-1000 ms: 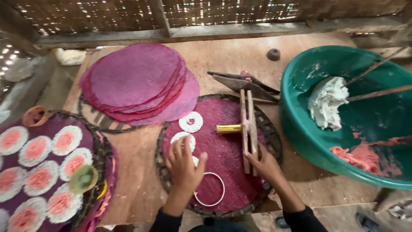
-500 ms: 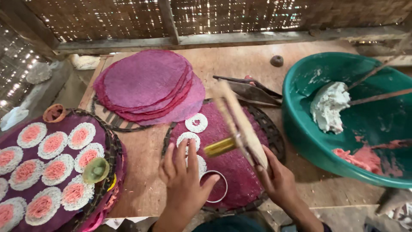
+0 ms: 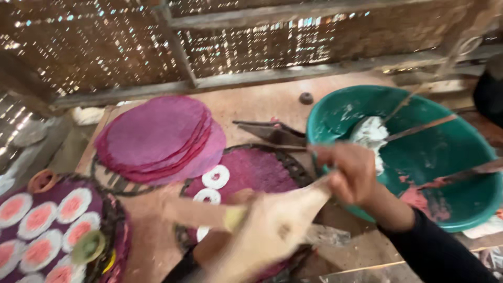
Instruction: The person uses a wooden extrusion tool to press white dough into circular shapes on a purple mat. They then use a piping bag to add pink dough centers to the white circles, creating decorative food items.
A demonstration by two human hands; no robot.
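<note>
My right hand [image 3: 348, 175] is raised beside the teal basin and grips the top end of a pale wooden tool [image 3: 272, 228]. The tool is blurred and slants down to the left across the view, with a yellow piece [image 3: 236, 217] on it. My left hand [image 3: 242, 197] is mostly hidden behind the tool; only a bit of it and the forearm show above the round purple-covered tray [image 3: 257, 167]. Two white rings [image 3: 215, 176] lie on that tray's left part.
A stack of purple discs [image 3: 157, 136] lies at the back left. At the left, a tray [image 3: 112, 220] carries several white discs with pink centres and a green ring [image 3: 89, 246]. The teal basin [image 3: 450, 147] holds white paste [image 3: 369, 133], pink paste and sticks. A dark metal tool [image 3: 272, 131] lies behind the tray.
My right hand has lifted the wooden tool off the purple tray and swung it up toward the basin. The left hand has drawn back under it. The camera moved closer.
</note>
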